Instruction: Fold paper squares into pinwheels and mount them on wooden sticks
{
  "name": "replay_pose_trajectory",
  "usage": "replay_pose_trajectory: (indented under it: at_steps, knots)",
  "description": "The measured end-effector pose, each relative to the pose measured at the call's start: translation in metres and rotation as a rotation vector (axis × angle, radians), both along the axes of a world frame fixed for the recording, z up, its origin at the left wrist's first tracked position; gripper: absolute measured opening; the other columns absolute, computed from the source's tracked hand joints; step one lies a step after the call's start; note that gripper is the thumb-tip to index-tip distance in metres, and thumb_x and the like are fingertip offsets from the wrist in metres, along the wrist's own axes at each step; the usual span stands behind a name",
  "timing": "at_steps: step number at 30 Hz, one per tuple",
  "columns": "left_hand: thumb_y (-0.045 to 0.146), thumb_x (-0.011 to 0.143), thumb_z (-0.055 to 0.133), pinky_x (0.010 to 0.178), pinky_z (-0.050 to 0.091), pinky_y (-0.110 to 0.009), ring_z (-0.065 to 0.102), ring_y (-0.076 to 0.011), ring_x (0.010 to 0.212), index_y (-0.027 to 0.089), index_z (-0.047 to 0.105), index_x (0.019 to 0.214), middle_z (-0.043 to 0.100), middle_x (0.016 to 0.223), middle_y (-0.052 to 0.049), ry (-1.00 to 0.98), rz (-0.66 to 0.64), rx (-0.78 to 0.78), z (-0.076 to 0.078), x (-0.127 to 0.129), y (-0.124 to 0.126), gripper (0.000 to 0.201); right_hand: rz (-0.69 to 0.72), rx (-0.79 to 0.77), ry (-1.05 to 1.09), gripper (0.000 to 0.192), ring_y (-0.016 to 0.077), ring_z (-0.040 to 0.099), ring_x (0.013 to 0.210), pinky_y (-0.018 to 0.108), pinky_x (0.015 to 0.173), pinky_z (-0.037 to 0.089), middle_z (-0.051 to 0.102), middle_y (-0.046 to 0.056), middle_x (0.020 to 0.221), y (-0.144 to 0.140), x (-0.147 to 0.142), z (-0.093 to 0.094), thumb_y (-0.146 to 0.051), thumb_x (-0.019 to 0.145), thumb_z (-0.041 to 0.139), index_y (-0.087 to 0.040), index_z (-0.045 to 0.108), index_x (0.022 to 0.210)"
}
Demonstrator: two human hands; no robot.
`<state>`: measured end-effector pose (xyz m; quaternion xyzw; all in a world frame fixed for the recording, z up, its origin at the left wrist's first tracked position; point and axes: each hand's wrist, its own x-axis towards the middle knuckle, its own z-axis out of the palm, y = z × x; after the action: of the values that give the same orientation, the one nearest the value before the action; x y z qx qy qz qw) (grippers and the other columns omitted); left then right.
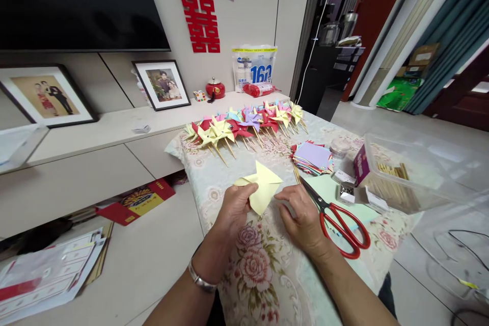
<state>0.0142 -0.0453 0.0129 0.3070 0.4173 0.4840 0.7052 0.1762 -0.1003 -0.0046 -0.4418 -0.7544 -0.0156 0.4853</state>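
Observation:
My left hand (237, 206) is closed on a pale yellow paper pinwheel (264, 189), with the thumb pressed over its left part. The pinwheel's points fan out above, to the right and below the thumb. Just right of it is my right hand (301, 214), fingers bent, with a gap between thumb and index finger and nothing visible between them. Red-handled scissors (330, 209) lie beside the right hand on a pale green sheet (361, 215). A stack of coloured paper squares (313, 157) sits beyond the scissors.
Several finished pinwheels on sticks (248, 121) line the back of the flowered tablecloth (254, 265). On the right stand a small box of metal fasteners (346, 192), a round clear container (340, 146) and a clear plastic bin (416, 163) with wooden sticks (393, 191). A cabinet (87, 163) borders the left.

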Motion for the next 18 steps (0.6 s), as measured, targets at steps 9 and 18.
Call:
replay_pose_trajectory:
  at_steps: [9,18]
  knots:
    - [0.025,0.059,0.075,0.057,0.044,-0.024,0.055,-0.0132,0.055,0.017,0.066,0.069,0.064,0.059,0.003,0.009,-0.048,-0.026,0.0036,0.0079,-0.0037,0.015,0.022,-0.051,-0.182,0.019,0.0226,0.052,0.084,0.036,0.072,0.044,0.061,0.01,0.089,-0.0034,-0.0062,0.0036,-0.009,0.094,0.048,-0.017,0.065,0.096]
    - [0.025,0.059,0.074,0.058,0.044,-0.026,0.055,-0.0135,0.057,0.016,0.065,0.065,0.063,0.061,0.001,0.098,-0.035,0.025,0.0,0.0095,-0.0089,0.014,0.057,-0.115,-0.145,0.015,0.0219,0.053,0.082,0.037,0.073,0.042,0.061,0.008,0.086,-0.0032,-0.0043,0.0034,-0.014,0.094,0.051,-0.02,0.064,0.091]
